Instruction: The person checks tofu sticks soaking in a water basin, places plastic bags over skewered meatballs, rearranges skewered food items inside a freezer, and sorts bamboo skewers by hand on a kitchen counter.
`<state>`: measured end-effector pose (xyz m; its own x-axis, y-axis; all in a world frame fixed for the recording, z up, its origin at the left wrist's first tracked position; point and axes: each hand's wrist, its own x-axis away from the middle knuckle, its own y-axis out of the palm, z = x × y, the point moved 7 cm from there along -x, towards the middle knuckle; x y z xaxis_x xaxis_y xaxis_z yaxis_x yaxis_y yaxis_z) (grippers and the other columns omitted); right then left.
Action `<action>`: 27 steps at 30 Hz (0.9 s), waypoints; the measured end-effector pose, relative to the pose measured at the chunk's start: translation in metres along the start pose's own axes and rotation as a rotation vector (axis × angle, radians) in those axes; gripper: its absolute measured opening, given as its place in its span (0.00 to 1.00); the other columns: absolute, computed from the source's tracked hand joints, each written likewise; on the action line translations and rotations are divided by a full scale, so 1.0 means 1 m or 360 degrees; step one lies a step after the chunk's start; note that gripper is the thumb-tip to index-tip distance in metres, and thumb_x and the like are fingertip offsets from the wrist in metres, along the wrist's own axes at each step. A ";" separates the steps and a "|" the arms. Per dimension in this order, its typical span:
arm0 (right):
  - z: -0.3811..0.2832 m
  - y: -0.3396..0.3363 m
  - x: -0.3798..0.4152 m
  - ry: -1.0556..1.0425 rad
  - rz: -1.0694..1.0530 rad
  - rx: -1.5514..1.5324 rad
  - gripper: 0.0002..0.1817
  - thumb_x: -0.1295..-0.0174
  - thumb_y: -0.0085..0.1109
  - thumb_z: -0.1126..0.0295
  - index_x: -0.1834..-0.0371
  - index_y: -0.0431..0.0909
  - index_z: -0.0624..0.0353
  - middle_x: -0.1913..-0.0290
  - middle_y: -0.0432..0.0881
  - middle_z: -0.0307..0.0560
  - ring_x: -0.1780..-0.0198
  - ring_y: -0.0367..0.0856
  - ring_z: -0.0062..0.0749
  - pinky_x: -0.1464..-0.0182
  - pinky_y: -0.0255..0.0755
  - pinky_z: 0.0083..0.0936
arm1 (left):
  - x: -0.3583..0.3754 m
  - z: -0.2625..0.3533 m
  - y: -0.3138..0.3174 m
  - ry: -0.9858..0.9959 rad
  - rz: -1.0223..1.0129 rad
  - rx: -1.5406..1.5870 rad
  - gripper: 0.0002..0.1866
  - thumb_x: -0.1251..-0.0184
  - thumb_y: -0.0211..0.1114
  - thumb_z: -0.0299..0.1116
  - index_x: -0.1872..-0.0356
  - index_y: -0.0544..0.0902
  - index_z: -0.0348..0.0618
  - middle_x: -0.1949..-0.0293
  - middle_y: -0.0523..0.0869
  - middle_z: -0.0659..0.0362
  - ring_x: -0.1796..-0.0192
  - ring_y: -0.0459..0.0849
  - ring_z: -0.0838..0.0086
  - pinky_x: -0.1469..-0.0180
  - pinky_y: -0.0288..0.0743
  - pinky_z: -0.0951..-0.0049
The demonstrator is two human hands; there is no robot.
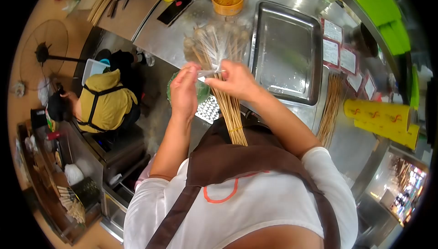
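A bundle of thin wooden skewers (229,112) points back toward my apron, with a band round it near the lower end. Clear plastic wrapping (218,43) covers its far end, where pale, blurred pieces sit on the sticks. My left hand (186,84) is closed on a twisted strand of the clear plastic at the left of the bundle. On the right side, my right hand (233,81) pinches the same plastic over the skewers, its thumb pointing left.
An empty metal tray (286,52) lies right of the bundle, with labelled packets (332,52), loose skewers (329,107) and yellow rolls (378,115) beyond. Behind stand an orange-rimmed tub (227,7) and a black phone (175,10). A person in yellow (106,98) crouches at left.
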<state>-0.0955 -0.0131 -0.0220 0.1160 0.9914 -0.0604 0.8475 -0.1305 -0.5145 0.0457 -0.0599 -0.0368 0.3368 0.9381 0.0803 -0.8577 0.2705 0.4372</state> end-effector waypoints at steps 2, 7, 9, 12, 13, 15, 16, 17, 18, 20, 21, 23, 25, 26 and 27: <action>0.002 0.010 -0.003 0.0013 0.0076 0.0057 0.19 0.45 0.57 0.55 0.77 0.73 0.62 0.79 0.76 0.55 0.75 0.76 0.48 0.72 0.68 0.39 | -0.004 0.018 0.029 0.0312 -0.0257 -0.0581 0.07 0.37 0.55 0.28 0.72 0.77 0.36 0.61 0.75 0.57 0.57 0.72 0.73 0.51 0.63 0.73; 0.021 0.013 -0.004 0.0197 0.0259 -0.0154 0.17 0.39 0.47 0.61 0.78 0.73 0.64 0.77 0.76 0.59 0.73 0.77 0.53 0.69 0.68 0.42 | -0.011 0.046 0.068 0.0863 -0.0309 -0.1616 0.10 0.40 0.55 0.27 0.57 0.76 0.39 0.58 0.74 0.53 0.59 0.73 0.70 0.54 0.68 0.73; 0.033 0.016 -0.004 0.0280 0.0286 -0.0454 0.17 0.39 0.48 0.61 0.79 0.73 0.64 0.80 0.75 0.55 0.76 0.76 0.47 0.71 0.67 0.37 | -0.018 0.028 0.052 0.0622 -0.0218 -0.1379 0.15 0.39 0.55 0.27 0.50 0.72 0.41 0.57 0.75 0.51 0.58 0.75 0.67 0.53 0.68 0.72; 0.043 0.012 -0.001 0.0440 0.0348 -0.1045 0.17 0.38 0.49 0.62 0.80 0.72 0.62 0.84 0.71 0.42 0.81 0.67 0.29 0.77 0.60 0.26 | -0.013 -0.007 0.056 0.0162 -0.0749 -0.1673 0.18 0.41 0.56 0.26 0.47 0.71 0.38 0.56 0.78 0.50 0.60 0.80 0.64 0.57 0.72 0.69; 0.046 0.011 0.000 0.0522 0.0375 -0.1337 0.17 0.38 0.49 0.62 0.81 0.71 0.61 0.85 0.67 0.33 0.83 0.60 0.17 0.81 0.53 0.19 | -0.015 -0.008 0.054 0.0163 -0.0745 -0.1678 0.18 0.41 0.56 0.26 0.47 0.71 0.38 0.56 0.78 0.50 0.60 0.80 0.64 0.57 0.72 0.69; 0.061 0.017 -0.002 0.0610 0.0343 -0.1579 0.14 0.38 0.50 0.65 0.81 0.69 0.58 0.86 0.64 0.33 0.85 0.55 0.15 0.82 0.48 0.17 | -0.021 -0.013 0.054 0.0110 -0.0827 -0.1624 0.17 0.41 0.58 0.23 0.48 0.73 0.38 0.61 0.79 0.57 0.68 0.76 0.78 0.66 0.71 0.78; 0.063 0.019 -0.001 0.0706 0.0319 -0.1813 0.13 0.39 0.51 0.65 0.80 0.69 0.58 0.85 0.65 0.34 0.85 0.57 0.16 0.83 0.50 0.17 | -0.024 -0.012 0.054 0.0172 -0.0814 -0.1662 0.15 0.42 0.61 0.24 0.52 0.77 0.37 0.62 0.81 0.56 0.70 0.76 0.78 0.68 0.72 0.77; 0.063 0.022 0.000 0.0802 0.0295 -0.2046 0.13 0.40 0.51 0.66 0.80 0.69 0.59 0.84 0.66 0.35 0.86 0.58 0.16 0.83 0.51 0.16 | -0.026 -0.013 0.053 0.0170 -0.0806 -0.1660 0.15 0.42 0.61 0.24 0.52 0.77 0.37 0.62 0.81 0.56 0.70 0.76 0.78 0.68 0.72 0.77; 0.062 0.023 -0.001 0.0793 0.0322 -0.2073 0.12 0.40 0.52 0.66 0.79 0.68 0.57 0.85 0.63 0.33 0.86 0.54 0.14 0.85 0.47 0.15 | -0.029 -0.014 0.055 0.0169 -0.0837 -0.1699 0.14 0.43 0.61 0.24 0.54 0.77 0.38 0.62 0.81 0.56 0.70 0.77 0.79 0.68 0.72 0.78; 0.061 0.021 0.000 0.0802 0.0334 -0.2083 0.12 0.40 0.53 0.66 0.79 0.68 0.57 0.85 0.63 0.33 0.87 0.55 0.14 0.85 0.47 0.15 | -0.030 -0.017 0.057 0.0168 -0.0861 -0.1735 0.12 0.43 0.62 0.24 0.57 0.78 0.38 0.63 0.81 0.57 0.70 0.77 0.79 0.69 0.71 0.78; 0.060 0.019 0.001 0.0810 0.0356 -0.2095 0.11 0.40 0.53 0.67 0.79 0.68 0.57 0.85 0.64 0.34 0.87 0.55 0.14 0.85 0.48 0.15 | -0.031 -0.019 0.057 0.0175 -0.0812 -0.1805 0.10 0.43 0.61 0.24 0.59 0.78 0.38 0.64 0.80 0.57 0.70 0.77 0.77 0.68 0.71 0.76; 0.059 0.017 0.000 0.0809 0.0373 -0.2058 0.11 0.40 0.53 0.67 0.78 0.67 0.57 0.85 0.64 0.34 0.87 0.54 0.14 0.85 0.47 0.15 | -0.027 -0.025 0.059 0.0176 -0.0757 -0.1869 0.08 0.43 0.61 0.25 0.62 0.77 0.38 0.65 0.80 0.57 0.70 0.78 0.74 0.68 0.71 0.74; 0.060 0.014 -0.001 0.0811 0.0395 -0.2025 0.11 0.40 0.54 0.67 0.78 0.67 0.57 0.85 0.64 0.34 0.87 0.54 0.14 0.85 0.47 0.15 | -0.015 -0.010 0.068 0.0708 -0.0470 -0.1988 0.04 0.43 0.59 0.26 0.67 0.76 0.39 0.69 0.77 0.56 0.68 0.77 0.65 0.67 0.70 0.70; 0.059 0.015 -0.002 0.0809 0.0371 -0.2026 0.12 0.40 0.54 0.66 0.78 0.66 0.56 0.86 0.64 0.34 0.87 0.54 0.14 0.85 0.47 0.15 | -0.012 -0.010 0.068 0.0676 -0.0424 -0.1945 0.04 0.42 0.58 0.27 0.67 0.75 0.39 0.70 0.75 0.55 0.67 0.75 0.59 0.64 0.69 0.66; 0.058 0.015 -0.001 0.0811 0.0351 -0.2030 0.12 0.40 0.55 0.65 0.78 0.66 0.56 0.86 0.64 0.34 0.88 0.54 0.14 0.85 0.47 0.15 | -0.011 -0.011 0.068 0.0667 -0.0432 -0.1944 0.04 0.42 0.58 0.27 0.67 0.75 0.39 0.70 0.75 0.55 0.67 0.75 0.59 0.64 0.69 0.66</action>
<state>-0.1131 -0.0159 -0.0798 0.2476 0.8733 0.4195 0.6372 -0.4730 0.6085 -0.0209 -0.0495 -0.0174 0.5969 0.7591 -0.2597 -0.6530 0.2716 -0.7070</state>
